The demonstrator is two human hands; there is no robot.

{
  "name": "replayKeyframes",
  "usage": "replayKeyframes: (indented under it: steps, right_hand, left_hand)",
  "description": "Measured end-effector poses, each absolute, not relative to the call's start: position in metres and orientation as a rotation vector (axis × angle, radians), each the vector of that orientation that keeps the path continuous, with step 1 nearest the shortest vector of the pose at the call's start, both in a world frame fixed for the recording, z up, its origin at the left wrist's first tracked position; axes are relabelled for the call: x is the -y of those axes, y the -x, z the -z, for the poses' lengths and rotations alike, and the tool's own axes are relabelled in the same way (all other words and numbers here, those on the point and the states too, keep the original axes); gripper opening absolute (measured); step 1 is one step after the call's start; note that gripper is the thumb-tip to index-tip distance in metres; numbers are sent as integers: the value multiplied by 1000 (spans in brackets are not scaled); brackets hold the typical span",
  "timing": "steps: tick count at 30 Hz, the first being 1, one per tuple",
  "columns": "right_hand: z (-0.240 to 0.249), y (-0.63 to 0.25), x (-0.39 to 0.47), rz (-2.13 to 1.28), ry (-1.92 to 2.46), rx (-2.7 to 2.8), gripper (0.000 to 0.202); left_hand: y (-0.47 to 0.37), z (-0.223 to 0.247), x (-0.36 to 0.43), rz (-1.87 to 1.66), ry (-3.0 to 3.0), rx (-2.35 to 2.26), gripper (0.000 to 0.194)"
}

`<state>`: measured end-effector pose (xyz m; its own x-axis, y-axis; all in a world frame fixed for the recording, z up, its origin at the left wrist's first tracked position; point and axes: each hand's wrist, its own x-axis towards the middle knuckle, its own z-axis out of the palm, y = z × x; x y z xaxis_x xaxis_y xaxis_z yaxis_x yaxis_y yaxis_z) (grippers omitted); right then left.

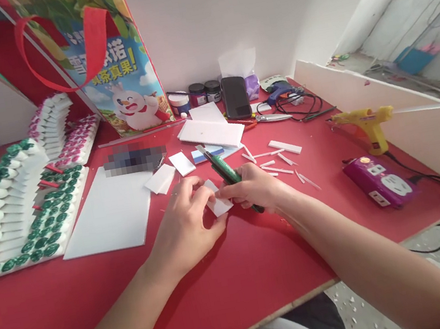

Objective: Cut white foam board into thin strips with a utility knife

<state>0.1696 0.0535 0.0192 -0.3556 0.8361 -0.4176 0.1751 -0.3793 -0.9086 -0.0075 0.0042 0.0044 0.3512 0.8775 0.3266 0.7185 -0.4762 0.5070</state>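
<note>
A small white piece [219, 204] lies between my two hands, just above the red table top. My left hand [188, 215] grips it from the left, with thumb and fingers curled at its edges. My right hand [256, 186] is closed round a green utility knife [224, 168], and its fingertips touch the right side of the piece. The knife points up and to the left, away from the piece. Several thin white strips [278, 168] lie to the right, and small white cards [162, 179] lie beyond my left hand.
On the red table [233, 287] a large white sheet [105, 213] and green-dotted white models [42, 218] lie left. A yellow glue gun [370, 126] and purple power socket [378, 182] sit right. Scissors [273, 117], a dark phone [236, 96] and a tall printed bag [118, 69] are behind.
</note>
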Motion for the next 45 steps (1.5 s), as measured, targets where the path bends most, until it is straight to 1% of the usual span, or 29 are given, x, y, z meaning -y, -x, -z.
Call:
replayKeyframes:
  steps: [9, 12, 16, 20, 23, 28, 31, 34, 40, 42, 45]
  right_hand:
    - [-16, -166, -54, -1683, 1509, 1501, 21]
    - [-20, -169, -54, -1638, 1555, 1605, 27]
    - [-27, -177, -55, -1385, 1620, 1678, 35]
    - [-28, -181, -58, -1288, 1637, 1654, 26]
    - [-25, -181, -59, -1309, 1613, 1632, 19]
    - [-26, -183, -56, -1394, 1559, 1584, 18]
    - [-35, -186, -47, -1402, 1624, 1695, 11]
    - [-46, -188, -38, -1304, 1689, 1934, 7]
    - [-60, -187, -29, -1063, 1699, 2181, 14]
    - [-63, -186, -27, -1078, 1699, 2180, 11]
    - [-62, -185, -24, -1201, 1706, 2071, 3]
  left_hand:
    - [5, 4, -4, -852, -2276, -1506, 14]
    - [6, 3, -4, -842, -2253, -1537, 16]
    - [8, 3, -9, -777, -2242, -1577, 20]
    - [10, 4, -12, -764, -2264, -1582, 19]
    - [10, 5, -13, -753, -2291, -1561, 16]
    - [12, 7, -11, -791, -2251, -1543, 20]
    - [12, 9, -10, -838, -2245, -1522, 19]
    - [12, 12, -10, -881, -2252, -1502, 20]
    - [13, 11, -11, -818, -2180, -1537, 23]
    - [13, 9, -11, -807, -2167, -1549, 22]
    - [11, 8, -10, -823, -2181, -1554, 19]
